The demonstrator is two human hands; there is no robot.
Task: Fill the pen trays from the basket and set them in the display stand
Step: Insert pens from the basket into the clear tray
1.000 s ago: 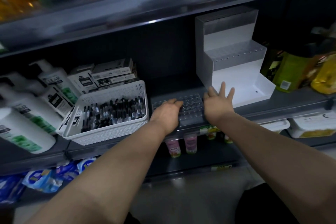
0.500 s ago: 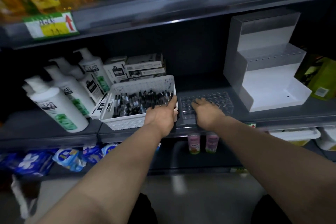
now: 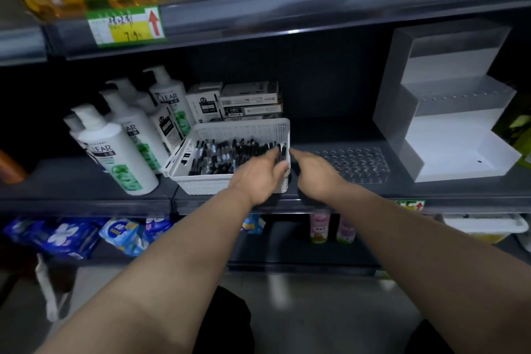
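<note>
On the dark middle shelf (image 3: 86,181) the white basket (image 3: 230,131) of black pens (image 3: 221,156) sits near the centre. The clear pen tray (image 3: 356,164) lies flat just beside the basket at its 3 o'clock. The white stepped display stand (image 3: 448,129) stands further along, at 3 o'clock of the tray and a little apart from it. The left hand (image 3: 258,177) reaches over the basket's near right corner, its fingers (image 3: 271,154) bent down among the pens there; blur hides whether they are grasping one. The right hand (image 3: 316,172) hovers over the tray's left end with its forefinger stretched toward 10 o'clock, close to the basket's rim; its other fingers are hidden underneath, so I cannot tell if they are clenched. White shampoo bottles (image 3: 115,152) stand at 9 o'clock of the basket, and stacked boxes (image 3: 250,100) at its 12 o'clock.
</note>
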